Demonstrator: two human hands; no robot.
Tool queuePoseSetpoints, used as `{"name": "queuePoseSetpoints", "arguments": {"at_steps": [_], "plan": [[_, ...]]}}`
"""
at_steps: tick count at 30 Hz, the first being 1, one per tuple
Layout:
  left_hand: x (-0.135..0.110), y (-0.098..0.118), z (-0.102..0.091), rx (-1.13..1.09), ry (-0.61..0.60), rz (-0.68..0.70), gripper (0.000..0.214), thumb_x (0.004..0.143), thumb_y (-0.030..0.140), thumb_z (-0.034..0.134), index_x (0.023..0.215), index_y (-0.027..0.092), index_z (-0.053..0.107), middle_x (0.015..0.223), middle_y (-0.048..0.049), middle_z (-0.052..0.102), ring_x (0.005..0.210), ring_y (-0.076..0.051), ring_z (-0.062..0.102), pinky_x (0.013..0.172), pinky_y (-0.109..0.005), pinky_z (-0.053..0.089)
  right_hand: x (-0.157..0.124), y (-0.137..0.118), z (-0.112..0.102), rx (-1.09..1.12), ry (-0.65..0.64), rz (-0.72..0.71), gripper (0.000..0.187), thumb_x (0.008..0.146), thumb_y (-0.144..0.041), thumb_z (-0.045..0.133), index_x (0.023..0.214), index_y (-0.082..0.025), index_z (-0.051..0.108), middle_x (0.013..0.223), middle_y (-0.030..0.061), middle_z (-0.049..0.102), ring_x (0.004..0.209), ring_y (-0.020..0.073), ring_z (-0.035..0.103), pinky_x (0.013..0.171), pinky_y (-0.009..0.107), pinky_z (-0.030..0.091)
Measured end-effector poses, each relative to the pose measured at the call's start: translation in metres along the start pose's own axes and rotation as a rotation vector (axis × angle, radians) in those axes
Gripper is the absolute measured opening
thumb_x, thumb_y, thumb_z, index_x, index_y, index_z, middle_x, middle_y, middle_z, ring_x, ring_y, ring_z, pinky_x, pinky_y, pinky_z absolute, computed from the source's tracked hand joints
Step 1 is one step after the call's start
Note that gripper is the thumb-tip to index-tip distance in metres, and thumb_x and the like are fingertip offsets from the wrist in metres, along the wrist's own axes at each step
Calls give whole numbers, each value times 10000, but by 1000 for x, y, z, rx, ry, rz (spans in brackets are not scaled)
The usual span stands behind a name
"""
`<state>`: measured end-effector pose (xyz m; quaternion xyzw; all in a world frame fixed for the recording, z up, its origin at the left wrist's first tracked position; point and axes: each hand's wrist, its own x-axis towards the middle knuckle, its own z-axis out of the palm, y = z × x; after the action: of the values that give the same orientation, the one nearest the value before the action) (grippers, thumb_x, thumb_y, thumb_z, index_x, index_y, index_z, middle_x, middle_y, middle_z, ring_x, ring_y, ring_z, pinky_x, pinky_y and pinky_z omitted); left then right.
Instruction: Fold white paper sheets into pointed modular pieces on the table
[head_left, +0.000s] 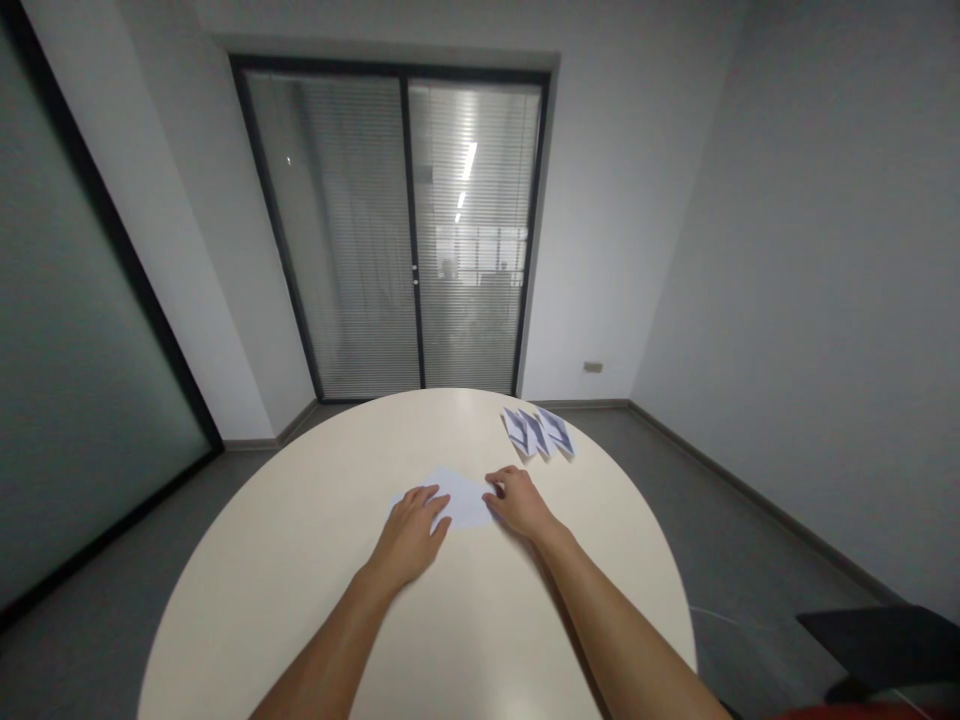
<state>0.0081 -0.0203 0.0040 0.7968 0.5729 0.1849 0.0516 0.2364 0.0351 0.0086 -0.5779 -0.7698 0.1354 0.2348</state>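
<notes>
A pale bluish-white sheet of paper (466,504) lies on the table in front of me, its outline partly covered by my hands. My left hand (409,535) rests on its left part with fingers spread and the thumb apart. At the sheet's right edge, my right hand (521,503) has its fingers curled, thumb and forefinger closing at the paper's corner. Beyond that hand, several folded paper pieces (536,434) lie overlapping in a row near the table's far right edge.
The round cream table (300,560) has its curved edge on both sides of me. A dark chair part (885,640) stands at the lower right, off the table. Past the far edge are a glass door with blinds (345,240) and a wall socket (592,367).
</notes>
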Motion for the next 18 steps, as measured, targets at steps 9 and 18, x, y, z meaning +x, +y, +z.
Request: {"name": "queuePoseSetpoints", "arguments": {"at_steps": [9, 18], "plan": [[4, -53, -8, 35, 120, -256, 408, 925, 256, 544, 1310, 139, 607, 1334, -117, 641, 1246, -269, 554, 1087, -379, 411, 0, 2, -3, 5, 7, -38, 306, 847, -263, 665, 1133, -190, 749, 1124, 102, 713, 1074, 242, 612, 959, 311, 421], [8, -79, -7, -107, 92, -213, 360, 858, 256, 639, 1203, 152, 656, 1128, -98, 702, 1097, -235, 614, 1004, -353, 452, 3, 10, -3, -18, -7, -17, 311, 853, -291, 683, 1142, -199, 754, 1188, 111, 703, 1149, 268, 598, 990, 329, 418]]}}
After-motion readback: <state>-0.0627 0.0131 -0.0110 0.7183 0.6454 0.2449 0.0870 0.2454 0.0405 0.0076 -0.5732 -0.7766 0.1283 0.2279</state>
